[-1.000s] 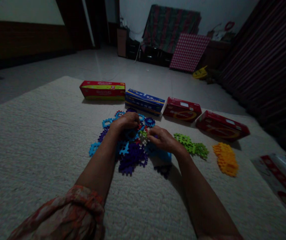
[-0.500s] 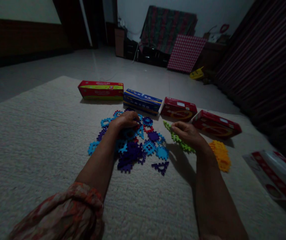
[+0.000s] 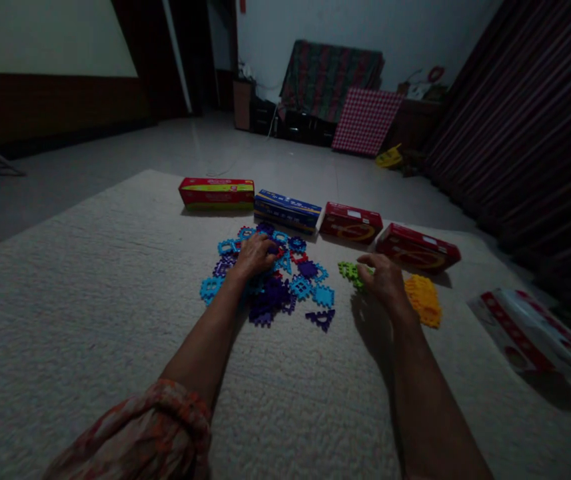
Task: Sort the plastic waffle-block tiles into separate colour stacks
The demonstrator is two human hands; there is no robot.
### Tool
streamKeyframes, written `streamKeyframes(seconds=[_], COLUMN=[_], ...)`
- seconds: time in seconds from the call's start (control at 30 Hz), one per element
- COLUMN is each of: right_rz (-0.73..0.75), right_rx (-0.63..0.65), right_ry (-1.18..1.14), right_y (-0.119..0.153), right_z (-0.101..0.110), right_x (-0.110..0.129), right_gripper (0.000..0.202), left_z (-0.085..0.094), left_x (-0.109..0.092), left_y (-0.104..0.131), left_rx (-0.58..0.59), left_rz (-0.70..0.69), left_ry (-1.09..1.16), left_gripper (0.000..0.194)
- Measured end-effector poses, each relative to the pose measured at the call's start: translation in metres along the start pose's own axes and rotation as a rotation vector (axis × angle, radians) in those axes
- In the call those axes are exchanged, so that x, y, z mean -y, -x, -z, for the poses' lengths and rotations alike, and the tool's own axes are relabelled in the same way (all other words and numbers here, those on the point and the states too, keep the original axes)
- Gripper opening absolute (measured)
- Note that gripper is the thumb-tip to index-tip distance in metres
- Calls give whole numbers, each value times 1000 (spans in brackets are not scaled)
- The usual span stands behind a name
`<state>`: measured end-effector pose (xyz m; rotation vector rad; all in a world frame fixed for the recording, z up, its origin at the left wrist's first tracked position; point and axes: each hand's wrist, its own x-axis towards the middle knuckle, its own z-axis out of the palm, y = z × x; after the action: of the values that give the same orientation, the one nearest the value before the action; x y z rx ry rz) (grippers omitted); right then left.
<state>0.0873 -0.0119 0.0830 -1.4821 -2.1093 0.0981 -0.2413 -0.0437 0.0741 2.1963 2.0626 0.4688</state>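
My left hand (image 3: 255, 257) rests on a pile of toothed plastic building pieces, its fingers curled around a purple piece (image 3: 273, 249). Around it lie light blue pieces (image 3: 324, 295), dark purple pieces (image 3: 270, 300) and a few red ones (image 3: 298, 257). A purple triangle piece (image 3: 321, 319) lies apart in front of the pile. To the right, my right hand (image 3: 382, 280) is over the green toothed pieces (image 3: 349, 271), thumb and forefinger apart. The green pieces lie on the mat, partly hidden by that hand. A stack of yellow pieces (image 3: 423, 301) sits just right of my right wrist.
Behind the pieces stand a red and yellow-green box (image 3: 218, 194), a blue box (image 3: 286, 211) and two dark red boxes (image 3: 350, 222) in a row. A clear plastic package (image 3: 530, 333) lies at the right on the pale mat (image 3: 90, 300).
The green pieces, tilted up in my right hand before, now lie flatter, and the fingers have parted. My left fingers now show a purple piece. The camera view has tipped up a little.
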Motion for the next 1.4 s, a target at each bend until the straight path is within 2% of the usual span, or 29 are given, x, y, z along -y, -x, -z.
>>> streamKeyframes(seconds=[0.07,0.17,0.3,0.43,0.5,0.6,0.67,0.8,1.0,1.13,1.27,1.4], right_rz=[79,179,229,236,254,317,364,417,360,384,407,329], right_rx=[57,194,268,197,153,109,113,174,216,235,208,143], right_ry=[-86,-116,-162,-237,-281,-349,-371,-313,-166,-291,-464,-374], right_y=[1,4,7,4,2,-2,-5,-10,-10,-10,-12,-12], right_z=[-8,-26,-52,-73,-82,-95,-103,-112,-115,-117,-121,-123], right_x=[27,68,95,96,94,95,100,114,120,114,111,107], right_gripper=[24,23,22,23,24,25,26,28,30,31,31,32], left_z=[-6,-14,-22,-25,-25,-23,-21,-18,-18,-18,-17,-17], left_x=[-1,-1,-3,-5,0,16,30,45,38,32,28,32], left_y=[8,12,9,3,0,-3,-2,4,5,3,5,8], left_rx=[-32,-2,-2,-22,-71,-203,-245,-211,-119,-137,-46,12], left_rz=[28,40,21,-89,-122,-34,47,110,71,-14,-39,-36], left_ry=[7,41,97,194,255,277,258,220,189,174,141,111], left_gripper=[39,48,45,38,35,38,39,37,35,32,38,42])
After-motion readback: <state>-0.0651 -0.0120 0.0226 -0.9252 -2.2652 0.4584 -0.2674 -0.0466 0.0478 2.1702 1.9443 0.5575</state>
